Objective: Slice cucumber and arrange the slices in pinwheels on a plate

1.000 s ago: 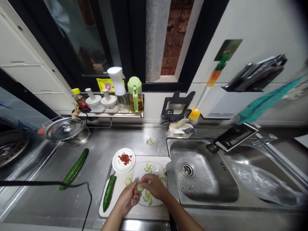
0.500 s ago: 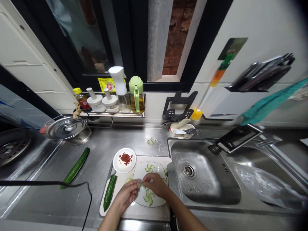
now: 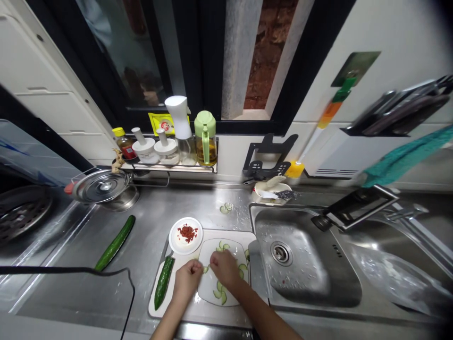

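My left hand (image 3: pixel 189 279) is closed in a pinch at the left rim of a white plate (image 3: pixel 208 252), with a thin cucumber slice (image 3: pixel 205 269) at its fingertips. Over the plate's middle, my right hand (image 3: pixel 225 270) has its fingers curled together; what they hold, if anything, is hidden. Cut cucumber slices lie fanned on the plate, one cluster (image 3: pixel 220 293) near the front and others partly behind my right hand. The plate rests on a light cutting board (image 3: pixel 187 309). A cut length of cucumber (image 3: pixel 163 283) lies on the board's left side.
A round white dish (image 3: pixel 176 242) with small red pieces overlaps the board's back left corner. A whole cucumber (image 3: pixel 116 242) lies on the steel counter. Several slices (image 3: pixel 225 208) lie behind the board. The sink (image 3: pixel 307 278) is at right; a black cable (image 3: pixel 71 270) crosses at left.
My hands have moved apart from where their fingertips met over the plate. The right hand has shifted up slightly; the left has turned and curled. The whole view has shifted a little.
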Demonstrator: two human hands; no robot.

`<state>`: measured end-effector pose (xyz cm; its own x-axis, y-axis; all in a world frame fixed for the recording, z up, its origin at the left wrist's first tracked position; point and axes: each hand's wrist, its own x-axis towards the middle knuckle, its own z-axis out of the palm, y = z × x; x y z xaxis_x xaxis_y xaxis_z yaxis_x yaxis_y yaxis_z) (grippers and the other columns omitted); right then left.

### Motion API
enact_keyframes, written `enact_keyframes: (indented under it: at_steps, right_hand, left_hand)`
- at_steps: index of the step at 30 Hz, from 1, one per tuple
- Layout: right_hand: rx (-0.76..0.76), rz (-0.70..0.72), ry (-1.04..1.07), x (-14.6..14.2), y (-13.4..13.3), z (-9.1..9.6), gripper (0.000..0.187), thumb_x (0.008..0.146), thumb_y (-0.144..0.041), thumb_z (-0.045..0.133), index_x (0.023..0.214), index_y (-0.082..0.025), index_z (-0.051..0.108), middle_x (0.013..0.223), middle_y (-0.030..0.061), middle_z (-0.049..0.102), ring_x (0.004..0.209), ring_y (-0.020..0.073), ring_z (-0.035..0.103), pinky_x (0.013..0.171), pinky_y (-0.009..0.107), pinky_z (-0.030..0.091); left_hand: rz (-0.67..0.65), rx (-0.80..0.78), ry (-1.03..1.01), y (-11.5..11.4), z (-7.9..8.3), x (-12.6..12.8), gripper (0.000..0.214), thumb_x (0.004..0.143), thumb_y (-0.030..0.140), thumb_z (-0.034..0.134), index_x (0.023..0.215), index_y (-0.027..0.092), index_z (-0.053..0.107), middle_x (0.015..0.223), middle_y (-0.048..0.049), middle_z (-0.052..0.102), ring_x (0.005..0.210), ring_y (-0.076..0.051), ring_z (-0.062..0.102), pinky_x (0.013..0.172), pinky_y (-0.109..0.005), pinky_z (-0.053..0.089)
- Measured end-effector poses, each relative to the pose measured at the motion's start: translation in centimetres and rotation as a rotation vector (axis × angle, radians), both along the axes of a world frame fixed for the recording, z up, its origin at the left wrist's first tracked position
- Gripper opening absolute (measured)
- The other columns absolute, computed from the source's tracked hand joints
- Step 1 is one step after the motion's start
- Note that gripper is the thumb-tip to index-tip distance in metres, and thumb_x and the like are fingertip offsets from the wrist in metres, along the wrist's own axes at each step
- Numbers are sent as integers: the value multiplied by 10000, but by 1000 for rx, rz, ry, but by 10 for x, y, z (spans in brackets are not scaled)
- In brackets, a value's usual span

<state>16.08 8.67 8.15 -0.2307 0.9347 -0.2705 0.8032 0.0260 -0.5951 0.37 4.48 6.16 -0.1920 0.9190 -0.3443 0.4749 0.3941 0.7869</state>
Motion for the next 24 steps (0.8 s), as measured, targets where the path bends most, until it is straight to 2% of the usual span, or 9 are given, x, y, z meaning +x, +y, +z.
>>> enact_keyframes:
  at_steps: [6,15,19,24]
  right_hand:
    - [53,77,-127,-7,0,-3,172,815,-136,548,738,-224,674,764,35,703,877,238,568,663,320,297]
    - [121,168,-207,-10,-1,-12,184,862,-163,529,777,-209,685,866,66,707,978,264,549,700,355,315]
    - [163,175,-217,-7,-3,-14,183,890,-195,525,796,-205,682,905,62,694,1008,263,538,736,363,329]
    - [215,180,-221,4,-14,-16,208,924,-209,498,803,-197,667,916,54,677,995,253,534,789,373,347]
  left_hand:
    - [-52,7,145,1,5,3,123,759,248,540,687,204,630,596,22,605,606,-133,551,632,-211,363]
    - [-58,47,232,1,6,8,111,765,179,535,696,205,617,676,-6,630,669,-154,565,663,-231,362]
    - [-35,85,222,0,3,6,128,759,180,542,819,194,654,741,-28,646,735,-176,591,722,-256,403]
    - [-22,113,170,-3,1,5,108,769,214,535,761,199,641,795,-53,668,787,-202,613,749,-286,434]
